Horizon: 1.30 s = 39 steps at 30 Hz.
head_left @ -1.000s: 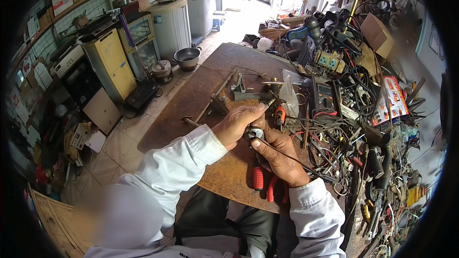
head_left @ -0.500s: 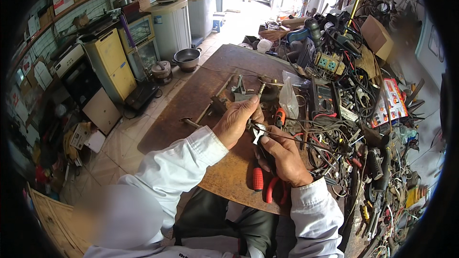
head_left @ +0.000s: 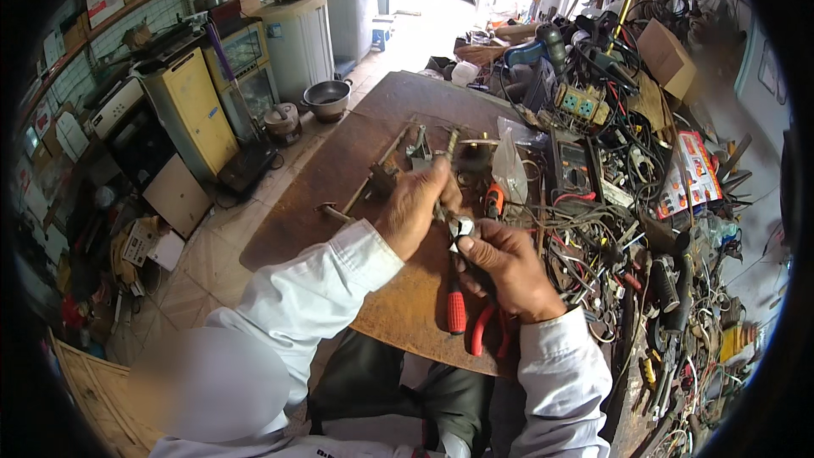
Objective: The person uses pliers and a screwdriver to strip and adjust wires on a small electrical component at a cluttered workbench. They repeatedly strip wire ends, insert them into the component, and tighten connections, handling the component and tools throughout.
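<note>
My left hand (head_left: pixel 414 210) is closed around a thin brass-coloured metal rod (head_left: pixel 454 144) whose upper end sticks out above the thumb. Close beside it, my right hand (head_left: pixel 511 270) grips a wrench with a silver head (head_left: pixel 460 227) and a dark handle. The wrench head meets the lower part of the rod just below my left fingers, where the contact is mostly hidden. Beneath my hands, a red-handled tool (head_left: pixel 456 309) and red-handled pliers (head_left: pixel 482 331) lie on the rusty worktable (head_left: pixel 288 220).
A metal bar assembly (head_left: pixel 373 178) lies left of my hands. An orange-and-black handle (head_left: pixel 494 199) and a clear plastic bag (head_left: pixel 509 165) are beyond them. Tangled wires and parts (head_left: pixel 610 263) crowd the right side, around a multimeter (head_left: pixel 572 165). A dark pot (head_left: pixel 328 99) stands off the table's left side.
My left hand has shifted slightly up with the rod, which is now more upright. My right hand has moved slightly right and down, and its grip on the wrench has turned a little.
</note>
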Motion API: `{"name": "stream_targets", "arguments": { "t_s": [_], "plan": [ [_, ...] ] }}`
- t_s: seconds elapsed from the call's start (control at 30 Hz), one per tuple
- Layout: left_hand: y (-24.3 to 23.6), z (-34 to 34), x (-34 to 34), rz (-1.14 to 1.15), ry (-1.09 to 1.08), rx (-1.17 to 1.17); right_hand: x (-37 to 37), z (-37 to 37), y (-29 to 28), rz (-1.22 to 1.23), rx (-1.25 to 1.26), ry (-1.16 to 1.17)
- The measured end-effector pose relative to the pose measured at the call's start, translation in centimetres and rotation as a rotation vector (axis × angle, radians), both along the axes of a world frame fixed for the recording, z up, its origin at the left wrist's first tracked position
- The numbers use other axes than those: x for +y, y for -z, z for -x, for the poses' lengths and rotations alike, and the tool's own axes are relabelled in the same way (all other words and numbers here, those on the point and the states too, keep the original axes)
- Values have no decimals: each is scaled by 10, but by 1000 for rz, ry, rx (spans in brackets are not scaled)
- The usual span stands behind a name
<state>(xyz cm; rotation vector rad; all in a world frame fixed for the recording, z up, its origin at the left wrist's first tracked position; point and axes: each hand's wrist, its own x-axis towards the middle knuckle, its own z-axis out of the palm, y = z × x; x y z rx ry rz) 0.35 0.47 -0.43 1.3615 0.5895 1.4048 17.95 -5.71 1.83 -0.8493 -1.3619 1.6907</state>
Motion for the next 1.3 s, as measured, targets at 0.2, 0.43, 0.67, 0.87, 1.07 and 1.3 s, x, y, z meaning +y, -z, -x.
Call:
{"name": "stream_targets", "arguments": {
  "t_s": [0.2, 0.43, 0.67, 0.87, 1.07, 1.3],
  "plan": [
    [-15, 16, 5, 407, -49, -323, 19, -43, -4, -834, -971, 546],
    [-12, 19, 7, 404, -52, -334, 21, -50, 12, -1054, -1423, 628],
    [-9, 19, 13, 414, -74, -332, 10, -50, -1, -930, -1294, 573],
    [-7, 23, 15, 416, -62, -340, -25, -74, -52, -839, -1066, 731],
    [-3, 23, 16, 463, -23, -353, -86, -79, -62, -753, -1298, 566],
    [-3, 22, 20, 421, 1, -382, -121, -67, -32, -697, -1510, 221]
  ]
}}
